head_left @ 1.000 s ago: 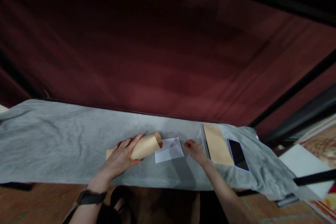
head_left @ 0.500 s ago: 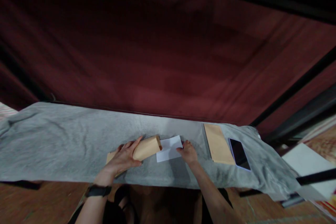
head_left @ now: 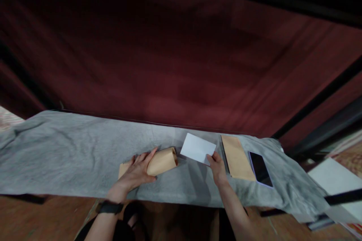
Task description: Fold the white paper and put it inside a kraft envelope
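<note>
My left hand (head_left: 138, 171) lies across a brown paper envelope (head_left: 161, 162), its thumb and fingers gripping the two sides. The envelope's right end gapes like a tube, and its inside looks dark. Between the thumb and fingers of my right hand (head_left: 217, 165) is a white sheet of paper (head_left: 198, 148), held by its lower right corner. That sheet is apart from the envelope's mouth, to its right and slightly farther back. What lies under my left palm is hidden.
Right of my right hand lies a flat stack of brown envelopes (head_left: 238, 158). A phone (head_left: 260, 169) in a lilac case rests beside it. Grey cloth (head_left: 85, 147) covers the narrow table, with a dark red curtain (head_left: 175, 64) behind. A white panel (head_left: 336, 180) stands at far right.
My right hand has drawn the white sheet away from the envelope's mouth, to the right, and turned it. My left hand stays on the envelope.
</note>
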Tool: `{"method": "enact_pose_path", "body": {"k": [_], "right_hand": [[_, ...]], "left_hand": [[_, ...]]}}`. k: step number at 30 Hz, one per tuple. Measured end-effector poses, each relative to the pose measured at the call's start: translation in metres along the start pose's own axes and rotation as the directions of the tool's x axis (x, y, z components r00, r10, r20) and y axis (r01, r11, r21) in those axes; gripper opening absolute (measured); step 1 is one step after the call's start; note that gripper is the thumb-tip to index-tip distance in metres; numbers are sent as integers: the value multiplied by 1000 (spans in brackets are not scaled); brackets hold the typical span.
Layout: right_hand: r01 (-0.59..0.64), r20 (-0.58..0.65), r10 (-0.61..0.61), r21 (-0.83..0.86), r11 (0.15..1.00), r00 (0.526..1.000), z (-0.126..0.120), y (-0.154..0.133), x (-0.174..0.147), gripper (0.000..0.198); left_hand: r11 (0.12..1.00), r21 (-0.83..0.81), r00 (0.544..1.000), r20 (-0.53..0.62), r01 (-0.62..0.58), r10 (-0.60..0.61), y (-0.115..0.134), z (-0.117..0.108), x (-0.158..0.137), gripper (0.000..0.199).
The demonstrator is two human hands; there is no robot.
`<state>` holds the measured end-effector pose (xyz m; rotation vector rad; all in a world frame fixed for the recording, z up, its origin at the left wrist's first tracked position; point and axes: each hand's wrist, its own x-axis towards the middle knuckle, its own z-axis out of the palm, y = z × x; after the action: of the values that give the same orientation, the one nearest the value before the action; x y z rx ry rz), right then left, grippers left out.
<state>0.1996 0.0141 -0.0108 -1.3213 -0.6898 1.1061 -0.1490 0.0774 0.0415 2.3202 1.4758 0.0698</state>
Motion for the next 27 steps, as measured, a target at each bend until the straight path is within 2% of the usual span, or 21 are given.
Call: {"method": "enact_pose_path", "body": {"k": [3,5,9,14,20,27], "right_hand": [[149,-96,-157,-86,985,983,9,2,-4,29],[166,-68,-177,-147,975,982,14,3,-6,21],[144,18,-145,-290,946,989,13,0,-6,15],[174,199,-76,-543,822,977,4,-21,-3,18],[171,242,-37,-562,809,969,6,-37,3,19],[147,225,-35,-501,853,974,27,-21,4,35]], "left_hand": [[1000,13,1000,-25,-16,17,4,1,1,107],[999,24,998,-52,-22,24,5,2,1,109],[999,41,997,-69,-26,29,4,4,2,110],[998,63,997,-65,-29,33,2,7,6,113],[996,55,991,-112,-71,77,5,8,6,113],[983,53,964,-192,-175,182,14,17,11,114]]}}
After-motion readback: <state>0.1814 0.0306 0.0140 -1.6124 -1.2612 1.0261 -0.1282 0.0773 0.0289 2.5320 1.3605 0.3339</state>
